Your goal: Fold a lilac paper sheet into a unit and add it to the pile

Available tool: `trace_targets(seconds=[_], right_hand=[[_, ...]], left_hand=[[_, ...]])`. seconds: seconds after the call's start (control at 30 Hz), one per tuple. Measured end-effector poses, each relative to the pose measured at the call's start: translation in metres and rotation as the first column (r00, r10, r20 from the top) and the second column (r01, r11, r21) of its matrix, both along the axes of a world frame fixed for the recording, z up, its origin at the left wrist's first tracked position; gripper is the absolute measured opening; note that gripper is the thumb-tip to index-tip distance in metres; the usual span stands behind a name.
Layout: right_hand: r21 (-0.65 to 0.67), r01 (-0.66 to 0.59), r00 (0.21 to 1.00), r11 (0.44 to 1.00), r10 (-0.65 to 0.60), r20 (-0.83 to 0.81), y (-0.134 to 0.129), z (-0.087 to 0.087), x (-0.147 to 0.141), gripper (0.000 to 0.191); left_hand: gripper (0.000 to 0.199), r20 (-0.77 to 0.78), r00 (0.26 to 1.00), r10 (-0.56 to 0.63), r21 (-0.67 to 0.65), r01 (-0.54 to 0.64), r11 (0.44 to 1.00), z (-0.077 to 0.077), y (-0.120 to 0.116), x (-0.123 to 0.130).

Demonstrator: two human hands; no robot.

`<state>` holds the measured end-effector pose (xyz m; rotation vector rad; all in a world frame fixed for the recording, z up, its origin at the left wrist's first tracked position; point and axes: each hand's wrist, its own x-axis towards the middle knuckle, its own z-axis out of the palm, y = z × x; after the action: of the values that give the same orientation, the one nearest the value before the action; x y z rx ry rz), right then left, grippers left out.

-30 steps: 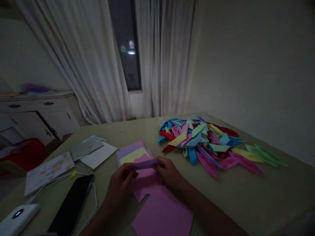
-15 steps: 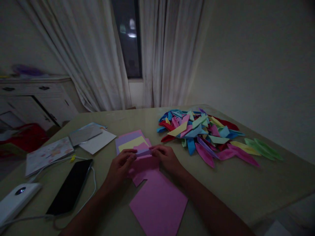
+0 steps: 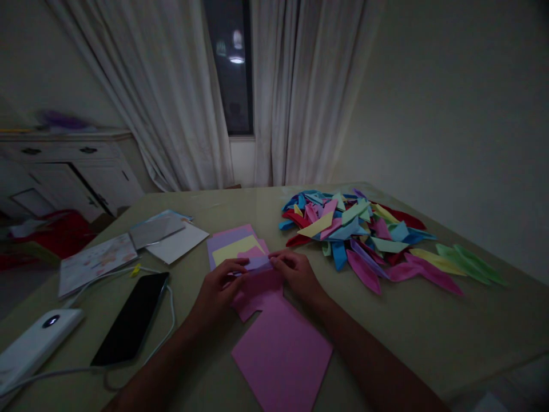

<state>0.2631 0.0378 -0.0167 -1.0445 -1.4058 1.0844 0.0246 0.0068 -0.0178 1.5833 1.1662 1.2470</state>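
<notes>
A narrow folded strip of purple paper (image 3: 259,264) spans the gap between my two hands. My left hand (image 3: 223,286) has its fingers curled at the strip's left end, thumb on the near side. At the right end, my right hand (image 3: 295,276) pinches the strip between thumb and fingertips. Beneath them lie pink paper pieces (image 3: 257,290), with a large pink square sheet (image 3: 283,350) turned cornerwise closer to me. Just beyond the hands, a yellow sheet (image 3: 235,249) rests on purple and pink sheets, partly hidden by my fingers.
A heap of folded coloured paper pieces (image 3: 343,223) covers the table's right back. On the left are a black phone (image 3: 132,317), a white power bank (image 3: 38,346), a white cable (image 3: 172,312), a patterned booklet (image 3: 98,263) and white card (image 3: 178,241).
The view has shifted slightly, so everything sits a little further right. My left fingers have loosened and opened slightly at the purple strip; my right hand still pinches its end.
</notes>
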Motion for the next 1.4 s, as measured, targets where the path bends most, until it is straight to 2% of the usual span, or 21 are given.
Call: trace_targets(seconds=[0.1,0.33,0.9,1.17,1.4], right_hand=[[0.024,0.007,1.0,1.0,-0.007,0.003,-0.0002,0.0023,0.0013,0.023],[0.092,-0.026,0.998,0.995,0.02,0.066,-0.0044,0.0057,0.002,0.016],[0.217,-0.042,0.993,0.975,0.017,0.115,-0.008,0.0096,0.0016,0.014],[0.213,-0.007,0.99,0.977,-0.023,0.137,-0.0066,0.007,0.0004,0.017],[0.227,-0.012,0.963,0.974,-0.05,0.266,-0.0052,0.0007,0.0004,0.015]], left_hand=[[0.027,-0.033,0.999,-0.014,0.026,0.014,1.0,-0.002,0.0008,0.0],[0.03,-0.132,0.988,0.083,0.122,-0.067,0.99,0.0031,0.0014,-0.002],[0.026,-0.199,0.975,0.094,0.24,-0.045,0.97,0.0047,0.0003,-0.0041],[0.022,-0.152,0.983,0.105,0.229,-0.068,0.971,0.002,-0.0001,-0.0001],[0.029,-0.2,0.976,0.085,0.085,-0.069,0.994,0.0038,-0.005,0.003]])
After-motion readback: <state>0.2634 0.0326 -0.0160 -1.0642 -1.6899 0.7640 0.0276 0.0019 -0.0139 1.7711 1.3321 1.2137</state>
